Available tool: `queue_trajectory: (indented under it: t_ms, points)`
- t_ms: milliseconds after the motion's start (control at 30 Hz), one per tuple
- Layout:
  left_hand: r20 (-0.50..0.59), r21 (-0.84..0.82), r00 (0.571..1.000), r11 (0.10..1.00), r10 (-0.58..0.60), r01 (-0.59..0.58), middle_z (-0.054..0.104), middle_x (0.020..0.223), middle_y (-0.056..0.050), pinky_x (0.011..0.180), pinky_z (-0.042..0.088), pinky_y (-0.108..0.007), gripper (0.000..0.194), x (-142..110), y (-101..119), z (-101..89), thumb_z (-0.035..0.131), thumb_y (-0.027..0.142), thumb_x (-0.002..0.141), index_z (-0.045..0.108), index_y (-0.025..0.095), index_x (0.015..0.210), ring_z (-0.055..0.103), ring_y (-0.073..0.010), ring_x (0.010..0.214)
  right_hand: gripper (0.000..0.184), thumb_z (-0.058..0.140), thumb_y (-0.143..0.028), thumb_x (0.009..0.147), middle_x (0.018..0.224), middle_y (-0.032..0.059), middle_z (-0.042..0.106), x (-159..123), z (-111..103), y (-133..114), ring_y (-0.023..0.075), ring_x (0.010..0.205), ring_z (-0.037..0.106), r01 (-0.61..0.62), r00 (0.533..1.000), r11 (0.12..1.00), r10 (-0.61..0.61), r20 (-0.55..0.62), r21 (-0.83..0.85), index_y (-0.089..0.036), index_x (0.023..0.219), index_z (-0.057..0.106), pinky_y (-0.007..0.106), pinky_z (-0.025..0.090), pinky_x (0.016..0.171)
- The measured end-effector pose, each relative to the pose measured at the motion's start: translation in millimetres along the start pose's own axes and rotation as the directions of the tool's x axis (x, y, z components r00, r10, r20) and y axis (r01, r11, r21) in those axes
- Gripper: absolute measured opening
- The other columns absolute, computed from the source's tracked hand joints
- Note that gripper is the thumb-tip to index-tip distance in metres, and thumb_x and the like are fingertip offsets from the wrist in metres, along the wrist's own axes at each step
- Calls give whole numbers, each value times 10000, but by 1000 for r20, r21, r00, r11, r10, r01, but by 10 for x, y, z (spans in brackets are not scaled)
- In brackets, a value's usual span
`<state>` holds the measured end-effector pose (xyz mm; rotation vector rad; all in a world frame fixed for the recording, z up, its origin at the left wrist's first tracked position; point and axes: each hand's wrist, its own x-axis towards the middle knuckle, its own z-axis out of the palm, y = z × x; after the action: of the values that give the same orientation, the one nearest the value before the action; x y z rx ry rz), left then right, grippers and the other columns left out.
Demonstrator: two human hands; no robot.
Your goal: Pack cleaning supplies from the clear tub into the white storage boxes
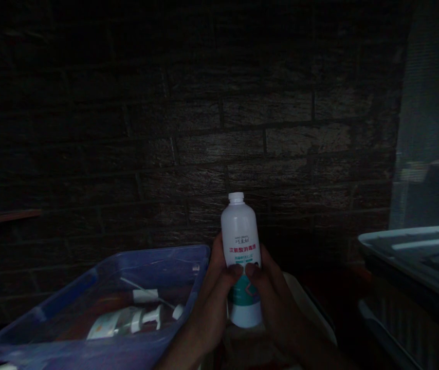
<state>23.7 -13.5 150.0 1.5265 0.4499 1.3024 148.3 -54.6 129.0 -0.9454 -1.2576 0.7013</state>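
Observation:
A white disinfectant bottle with red and green print stands upright between my two hands in the middle of the view. Its neck has a white top. My left hand is closed around the left side, thumb across the label. From the right side my right hand grips it the same way, the two thumb tips close together on the front. The fingers behind the bottle are hidden.
At the left is a blue plastic bin with a pump bottle lying in it. A pale-lidded container stands at the right. Behind rises a dark brick wall; a wooden edge juts in at the far left.

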Motion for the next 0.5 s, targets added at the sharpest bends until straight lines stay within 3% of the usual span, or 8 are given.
queue_trajectory:
  t_ms: [200,367,500]
  points:
    - [11,-14,1000,1000,-6,6,606,1431,-70,1045,443,-424,602,-16,31,-6,567,352,939,421,288,1519,574,-317,1258,343,540,-361,977,1046,41,696,0,-1,-51,255,1073,661,24,998,999,-25,53,23,-270,1306,575,348,545,860]
    - [-14,-1,1000,1000,20,-20,599,1444,-71,1096,415,-434,610,-24,25,9,571,343,937,425,291,1527,572,-311,1263,335,569,-369,958,1117,51,693,-21,-5,-56,259,1093,664,9,999,1000,-9,47,-17,-277,1280,571,359,554,886]
    - [-11,-3,999,999,33,-33,609,1429,-80,1077,436,-444,624,-12,27,31,570,344,928,425,278,1532,575,-323,1260,277,601,-372,949,1040,55,704,-10,14,-109,260,1066,676,34,998,999,-32,49,-35,-247,1195,580,373,565,869]
